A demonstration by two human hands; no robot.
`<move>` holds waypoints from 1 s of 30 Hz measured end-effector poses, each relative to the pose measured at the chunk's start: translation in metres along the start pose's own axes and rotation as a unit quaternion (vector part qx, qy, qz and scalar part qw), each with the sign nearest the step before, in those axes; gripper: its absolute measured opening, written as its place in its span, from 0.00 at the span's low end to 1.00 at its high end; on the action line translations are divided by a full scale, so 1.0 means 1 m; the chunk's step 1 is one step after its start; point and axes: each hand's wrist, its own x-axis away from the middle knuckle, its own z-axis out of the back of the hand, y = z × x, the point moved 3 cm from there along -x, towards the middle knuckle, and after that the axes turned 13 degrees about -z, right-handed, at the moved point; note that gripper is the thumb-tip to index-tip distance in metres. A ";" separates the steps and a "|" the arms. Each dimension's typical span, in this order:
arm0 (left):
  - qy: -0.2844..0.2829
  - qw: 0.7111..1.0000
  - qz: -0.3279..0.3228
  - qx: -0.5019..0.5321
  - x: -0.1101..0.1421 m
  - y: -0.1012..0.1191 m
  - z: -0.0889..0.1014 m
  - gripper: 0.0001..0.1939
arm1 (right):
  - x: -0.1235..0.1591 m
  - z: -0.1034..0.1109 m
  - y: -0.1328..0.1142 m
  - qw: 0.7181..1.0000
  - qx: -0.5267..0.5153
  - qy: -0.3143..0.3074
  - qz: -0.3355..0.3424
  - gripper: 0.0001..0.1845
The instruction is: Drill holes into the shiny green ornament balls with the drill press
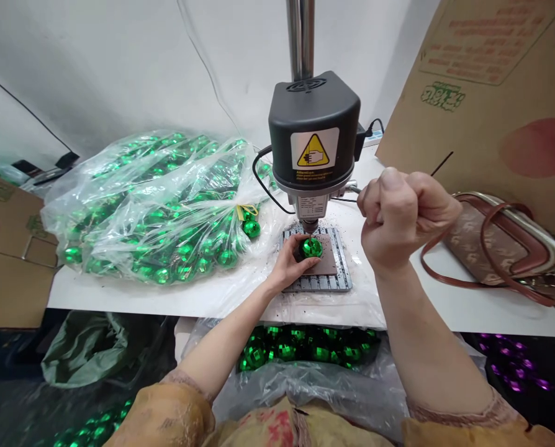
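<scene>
Green mirror-faceted ball point(311, 249), near frame centre, beneath drill press point(315, 133); judged light, rigid, slick, easily cracked. Best grip: opposite sides, below the bit point(310, 237). Left hand point(290, 264): thumb and fingers around ball. Right hand point(398, 214), right of centre: closed around feed lever point(356, 189).

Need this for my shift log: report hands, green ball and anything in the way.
Left hand holding green ball under drill head. Right hand closed on lever. Bulging bag off to the left; no obvious blockage at the ball.
</scene>
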 end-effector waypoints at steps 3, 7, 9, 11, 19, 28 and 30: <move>0.000 1.000 0.005 -0.002 0.000 0.001 0.000 0.31 | 0.002 0.003 0.002 1.000 -0.004 0.001 0.016 0.29; 0.007 1.000 -0.005 0.005 0.000 0.004 -0.002 0.31 | 0.005 0.006 0.005 1.000 0.015 0.004 0.026 0.28; 0.012 1.000 -0.010 0.008 0.000 0.005 -0.003 0.31 | 0.006 0.007 0.007 1.000 0.016 0.003 0.027 0.29; 0.013 1.000 -0.010 0.004 0.000 0.005 -0.004 0.31 | 0.007 0.007 0.008 0.999 0.009 0.002 0.034 0.28; 0.011 1.000 -0.014 0.001 0.001 0.003 -0.004 0.31 | 0.013 0.011 0.013 0.997 0.008 0.011 0.069 0.29; 0.012 1.000 -0.010 -0.002 0.001 0.001 -0.003 0.31 | 0.018 0.016 0.014 0.997 0.006 -0.021 0.080 0.26; 0.011 1.000 -0.007 -0.010 0.001 0.001 -0.002 0.30 | 0.021 0.018 0.015 0.996 0.005 -0.028 0.090 0.26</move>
